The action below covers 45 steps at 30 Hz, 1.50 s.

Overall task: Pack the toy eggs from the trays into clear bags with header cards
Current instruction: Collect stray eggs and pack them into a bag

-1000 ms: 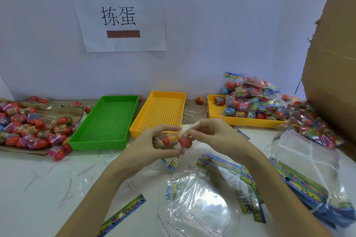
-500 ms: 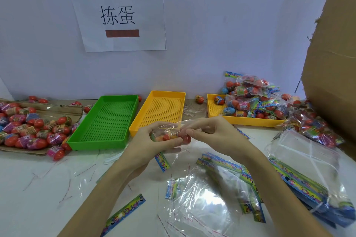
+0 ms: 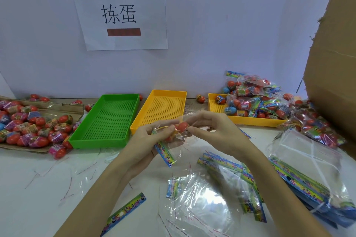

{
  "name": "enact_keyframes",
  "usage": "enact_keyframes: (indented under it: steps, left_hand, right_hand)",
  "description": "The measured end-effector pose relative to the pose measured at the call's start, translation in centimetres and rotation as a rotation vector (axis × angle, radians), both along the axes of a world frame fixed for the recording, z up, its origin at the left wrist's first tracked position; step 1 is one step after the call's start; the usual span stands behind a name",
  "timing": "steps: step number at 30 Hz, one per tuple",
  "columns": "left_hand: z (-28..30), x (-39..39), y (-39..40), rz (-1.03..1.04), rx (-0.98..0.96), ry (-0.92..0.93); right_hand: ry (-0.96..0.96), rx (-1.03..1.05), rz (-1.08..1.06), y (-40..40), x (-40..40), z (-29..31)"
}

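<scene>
While held above the surface between both hands, red toy egg in clear bag: light, hard, slick (film flimsy, crinkly). Left hand pinching bag near header card, right hand pinching film beside egg; best gripped at the stiff card.

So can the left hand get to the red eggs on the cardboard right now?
Probably not yet. The left hand is busy holding the clear bag with the right hand. The way to the red eggs is free, past the green tray, once it lets go.
</scene>
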<state>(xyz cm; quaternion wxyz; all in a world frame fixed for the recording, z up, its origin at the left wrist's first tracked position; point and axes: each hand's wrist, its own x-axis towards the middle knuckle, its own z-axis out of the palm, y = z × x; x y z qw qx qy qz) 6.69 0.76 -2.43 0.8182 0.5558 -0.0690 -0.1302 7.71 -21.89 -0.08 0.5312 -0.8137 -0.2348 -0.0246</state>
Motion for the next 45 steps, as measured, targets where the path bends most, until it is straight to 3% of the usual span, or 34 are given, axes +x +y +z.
enact_keyframes:
  steps: [13,22,27,29,33,38,45]
  left_hand:
    - [-0.4,-0.2,-0.6,0.081,0.107,-0.107]
    - [-0.3,-0.1,-0.4,0.062,0.125,-0.102]
    - [-0.6,-0.1,-0.2,0.143,0.595,-0.351]
    - [-0.6,0.0,0.1,0.115,0.661,-0.401]
    - [-0.7,-0.1,0.2,0.020,0.677,-0.445]
    - [-0.6,-0.2,0.1,-0.032,0.562,-0.466]
    - [-0.9,-0.1,-0.2,0.039,0.631,-0.503]
  right_hand:
    - [-0.106,-0.181,0.016,0.9,-0.5,-0.2]
    - [-0.118,-0.068,-0.034,1.0,-0.6,0.2]
    - [-0.166,-0.172,-0.072,0.8,-0.8,0.4]
    - [-0.208,-0.283,-0.103,1.0,-0.9,0.1]
    - [-0.347,-0.378,-0.079,2.1,-1.7,-0.2]
    - [-0.470,-0.405,-0.035,3.0,-2.5,0.1]
    - [-0.526,-0.254,-0.161,2.4,-2.2,0.4]
